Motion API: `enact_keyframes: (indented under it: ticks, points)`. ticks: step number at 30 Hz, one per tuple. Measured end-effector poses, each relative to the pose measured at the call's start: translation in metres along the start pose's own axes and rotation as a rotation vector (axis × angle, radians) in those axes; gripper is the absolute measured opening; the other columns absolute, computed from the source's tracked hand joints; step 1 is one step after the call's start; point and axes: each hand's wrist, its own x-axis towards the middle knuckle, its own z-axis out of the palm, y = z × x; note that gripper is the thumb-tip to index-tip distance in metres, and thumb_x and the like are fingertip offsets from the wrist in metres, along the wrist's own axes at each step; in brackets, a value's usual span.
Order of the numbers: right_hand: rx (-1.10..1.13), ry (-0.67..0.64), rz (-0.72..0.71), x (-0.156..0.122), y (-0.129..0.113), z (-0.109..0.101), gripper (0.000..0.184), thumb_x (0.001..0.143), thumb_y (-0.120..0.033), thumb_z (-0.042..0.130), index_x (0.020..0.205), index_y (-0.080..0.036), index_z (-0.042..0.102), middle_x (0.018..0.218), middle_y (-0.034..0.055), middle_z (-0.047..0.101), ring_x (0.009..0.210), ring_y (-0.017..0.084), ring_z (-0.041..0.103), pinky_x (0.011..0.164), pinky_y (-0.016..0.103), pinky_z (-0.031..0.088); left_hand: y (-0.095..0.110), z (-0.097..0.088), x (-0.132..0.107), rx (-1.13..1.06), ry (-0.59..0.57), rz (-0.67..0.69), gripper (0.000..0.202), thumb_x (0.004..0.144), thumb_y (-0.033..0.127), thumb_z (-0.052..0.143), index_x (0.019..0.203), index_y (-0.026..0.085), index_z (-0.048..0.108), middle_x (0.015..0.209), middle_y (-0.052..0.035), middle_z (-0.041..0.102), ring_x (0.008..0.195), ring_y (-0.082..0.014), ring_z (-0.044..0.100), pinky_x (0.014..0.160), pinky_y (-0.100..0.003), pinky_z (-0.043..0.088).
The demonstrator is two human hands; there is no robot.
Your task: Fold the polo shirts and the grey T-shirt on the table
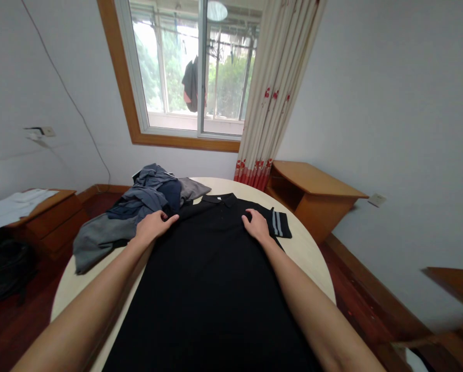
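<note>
A black polo shirt point(212, 268) lies spread flat on a round pale table point(312, 258), collar away from me, its right sleeve with grey stripes point(278, 223) sticking out. My left hand point(153, 226) pinches the shirt's left shoulder, fingers curled onto the fabric. My right hand point(257, 225) presses on the right shoulder, fingers bent over the cloth beside the striped sleeve.
A heap of grey and blue clothes point(138, 206) covers the table's far left. A wooden cabinet point(312, 199) stands at right, a low chest point(41, 217) with white cloth at left. Behind are a window point(195, 67) and a curtain point(278, 88).
</note>
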Motion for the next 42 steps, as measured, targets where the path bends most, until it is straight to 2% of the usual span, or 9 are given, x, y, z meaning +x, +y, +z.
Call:
enact_keyframes:
  ticks: [4, 10, 15, 20, 28, 30, 33, 36, 42]
  points:
    - [0.006, 0.006, -0.056, -0.017, 0.011, 0.0, 0.037, 0.097, -0.033, 0.05, 0.126, -0.015, 0.064, 0.132, 0.0116, 0.066, 0.124, 0.025, 0.058, 0.112, 0.037, 0.038, 0.009, -0.008, 0.032, -0.002, -0.132, -0.022, 0.063, 0.075, 0.078, 0.055, 0.085, 0.018, 0.073, 0.087, -0.0183, 0.076, 0.089, -0.0378, 0.073, 0.066, -0.035, 0.053]
    - [0.075, -0.02, -0.051, -0.02, 0.018, -0.006, 0.031, 0.096, -0.033, 0.053, 0.12, -0.019, 0.068, 0.126, 0.0097, 0.069, 0.12, 0.024, 0.061, 0.108, 0.036, 0.042, 0.031, -0.007, 0.057, -0.192, -0.264, -0.246, 0.034, 0.074, 0.047, 0.073, 0.076, 0.014, 0.067, 0.07, -0.0135, 0.069, 0.067, -0.0299, 0.07, 0.053, -0.033, 0.051]
    - [0.114, -0.036, -0.048, -0.019, 0.02, -0.009, 0.029, 0.096, -0.032, 0.055, 0.117, -0.019, 0.069, 0.125, 0.0089, 0.069, 0.119, 0.024, 0.062, 0.107, 0.036, 0.044, 0.035, -0.025, 0.065, -0.291, -0.062, -0.108, 0.017, 0.08, 0.033, 0.064, 0.085, 0.016, 0.066, 0.083, -0.0127, 0.071, 0.076, -0.0287, 0.071, 0.059, -0.034, 0.053]
    - [0.119, -0.045, -0.064, -0.018, 0.024, -0.007, 0.027, 0.095, -0.031, 0.057, 0.115, -0.02, 0.07, 0.125, 0.0078, 0.069, 0.119, 0.023, 0.062, 0.108, 0.035, 0.043, 0.021, -0.052, 0.07, -0.215, 0.233, 0.021, 0.029, 0.09, 0.035, 0.052, 0.095, 0.01, 0.065, 0.092, -0.0132, 0.072, 0.091, -0.0271, 0.068, 0.08, -0.035, 0.051]
    - [0.081, -0.072, -0.089, -0.018, 0.023, -0.005, 0.028, 0.094, -0.03, 0.059, 0.117, -0.018, 0.07, 0.124, 0.0083, 0.07, 0.118, 0.023, 0.063, 0.107, 0.034, 0.044, -0.019, -0.062, 0.079, -0.159, 0.263, -0.115, 0.039, 0.085, 0.032, 0.057, 0.117, 0.013, 0.067, 0.103, -0.0152, 0.073, 0.094, -0.0303, 0.067, 0.08, -0.04, 0.052]
    - [0.06, -0.082, -0.098, -0.019, 0.021, -0.006, 0.029, 0.094, -0.03, 0.059, 0.118, -0.018, 0.07, 0.125, 0.0085, 0.07, 0.118, 0.024, 0.063, 0.107, 0.036, 0.043, -0.012, -0.061, 0.072, 0.01, 0.348, -0.019, 0.042, 0.087, 0.031, 0.054, 0.123, 0.013, 0.066, 0.113, -0.0197, 0.07, 0.104, -0.0357, 0.064, 0.083, -0.046, 0.05]
    - [0.036, -0.087, -0.106, -0.02, 0.017, -0.007, 0.031, 0.094, -0.03, 0.059, 0.121, -0.017, 0.069, 0.127, 0.0094, 0.07, 0.12, 0.025, 0.062, 0.108, 0.038, 0.042, 0.019, -0.047, 0.054, 0.319, 0.434, 0.364, 0.042, 0.09, 0.022, 0.045, 0.126, 0.013, 0.064, 0.127, -0.0211, 0.064, 0.119, -0.0377, 0.056, 0.095, -0.052, 0.045]
    - [0.03, -0.1, -0.105, -0.022, 0.013, -0.007, 0.033, 0.095, -0.031, 0.058, 0.124, -0.018, 0.068, 0.131, 0.0095, 0.068, 0.123, 0.025, 0.06, 0.112, 0.04, 0.038, 0.061, -0.014, 0.039, 0.399, 0.211, 0.63, 0.033, 0.093, 0.025, 0.044, 0.11, 0.018, 0.071, 0.116, -0.0124, 0.071, 0.115, -0.0294, 0.06, 0.102, -0.045, 0.042]
    - [-0.001, -0.15, -0.052, -0.024, 0.014, -0.008, 0.048, 0.093, -0.046, 0.062, 0.134, -0.02, 0.062, 0.145, 0.0115, 0.057, 0.138, 0.028, 0.048, 0.12, 0.052, 0.025, 0.092, 0.047, 0.048, 0.333, -0.144, 0.575, 0.069, 0.09, 0.062, 0.052, 0.145, 0.02, 0.053, 0.152, -0.0139, 0.05, 0.137, -0.0333, 0.048, 0.108, -0.044, 0.042]
